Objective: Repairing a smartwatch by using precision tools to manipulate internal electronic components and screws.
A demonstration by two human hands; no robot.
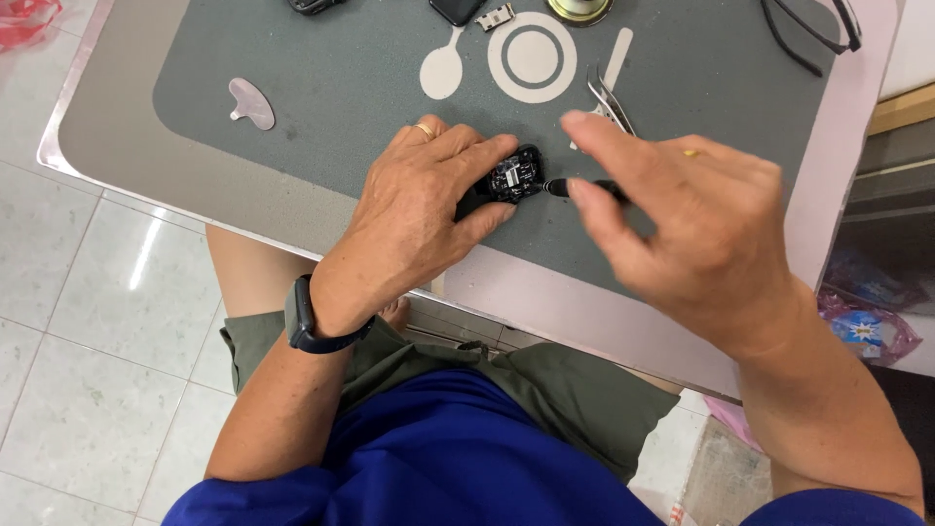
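Pinning a small black device with its circuit board showing against the grey mat on the surface, our left hand closes around it with fingers over the top and thumb below. Our right hand pinches a thin black tool, its tip touching the device's edge just beside our left fingertips. We judge the device light, rigid and fragile where the board lies bare, so it is best gripped by its outer casing; tweezers lie just beyond our right hand.
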